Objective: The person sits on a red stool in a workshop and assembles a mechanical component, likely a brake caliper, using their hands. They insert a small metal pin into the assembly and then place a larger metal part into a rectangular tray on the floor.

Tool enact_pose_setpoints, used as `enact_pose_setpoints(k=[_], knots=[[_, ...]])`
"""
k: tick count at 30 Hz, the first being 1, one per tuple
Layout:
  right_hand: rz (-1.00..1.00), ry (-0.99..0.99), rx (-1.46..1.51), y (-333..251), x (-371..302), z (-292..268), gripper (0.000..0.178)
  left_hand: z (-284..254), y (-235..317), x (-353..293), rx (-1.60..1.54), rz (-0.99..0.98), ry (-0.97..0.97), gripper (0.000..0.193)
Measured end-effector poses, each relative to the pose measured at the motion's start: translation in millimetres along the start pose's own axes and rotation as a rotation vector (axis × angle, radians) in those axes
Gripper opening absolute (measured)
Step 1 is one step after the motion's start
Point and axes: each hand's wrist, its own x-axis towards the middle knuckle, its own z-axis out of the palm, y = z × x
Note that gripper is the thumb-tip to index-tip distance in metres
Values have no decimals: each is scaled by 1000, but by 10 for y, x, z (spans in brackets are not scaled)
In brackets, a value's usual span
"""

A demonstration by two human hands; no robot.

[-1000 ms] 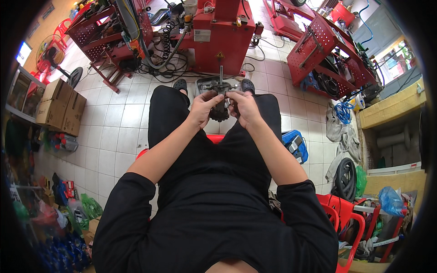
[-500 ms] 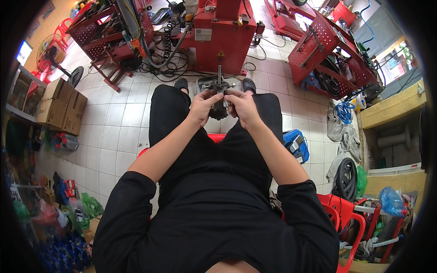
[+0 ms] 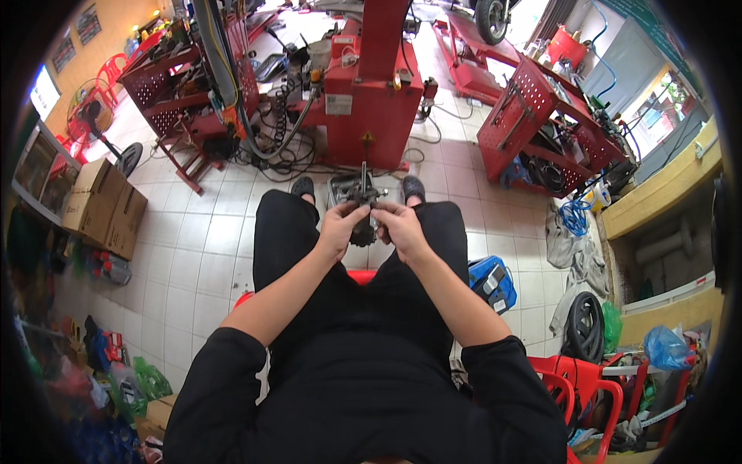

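Note:
Between my knees is a dark, greasy metal machine part (image 3: pixel 362 235) with a toothed lower end and a thin upright rod (image 3: pixel 364 175) at its top. My left hand (image 3: pixel 340 229) closes on its left side, thumb and fingers pinched near the middle. From the right, my right hand (image 3: pixel 399 227) is closed at the same spot, its thumb almost meeting the left one. Whatever small piece lies between the fingertips is too small to make out. A grey tray (image 3: pixel 338 184) sits on the floor behind the part, partly hidden by it.
A red machine (image 3: pixel 371 108) with cables and hoses stands ahead. Red perforated tool carts (image 3: pixel 514 116) flank it. A blue case (image 3: pixel 495 283) lies right of my leg, cardboard boxes (image 3: pixel 100 199) at the left. A red plastic chair (image 3: pixel 591 375) is at the lower right.
The head view has tilted up, so hands and part sit lower in the picture. Both hands stay at the part, with only slight finger movement.

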Motion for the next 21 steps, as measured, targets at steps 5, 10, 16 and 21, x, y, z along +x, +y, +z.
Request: enact_pose_setpoints(k=[5,10,16,21], knots=[[-62,-11,-152,-36,-46,54,23,-17,8,-10,-150,-78,-20,17],[-73,23,-129,-14,-32,59,19,-52,-9,22,-176,-91,-58,22],[116,88,168,-116,-83,123,12,26,-13,-35,-141,-9,-12,23],[147,113,173,-90,-32,58,17,60,36,-28,25,14,-5,29]])
